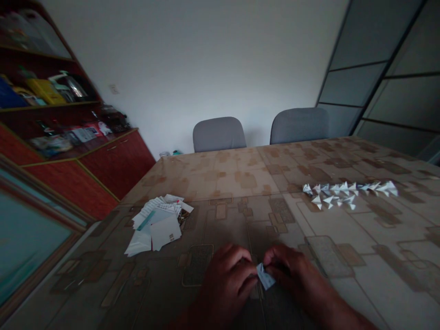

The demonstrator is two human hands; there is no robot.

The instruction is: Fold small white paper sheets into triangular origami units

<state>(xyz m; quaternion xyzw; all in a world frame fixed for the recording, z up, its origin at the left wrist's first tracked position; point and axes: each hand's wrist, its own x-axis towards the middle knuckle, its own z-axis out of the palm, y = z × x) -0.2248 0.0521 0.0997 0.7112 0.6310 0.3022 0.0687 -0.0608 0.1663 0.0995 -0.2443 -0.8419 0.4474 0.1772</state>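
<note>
Here we have a plain pale wall (192,59) rising beyond the fingers, with a socket (114,89) towards its left side. Two grey chair backs (219,134) face us across the patterned tabletop (220,220), which spreads around and past the fingers. Far left of them, we've got a reddish wooden cabinet (113,160) with loaded shelves, a kettle (76,87) among the clutter. Over to the fingers' far right stand dark-framed, greyish panels (357,50). We're in dim, soft light, brightest on the wall's middle.
</note>
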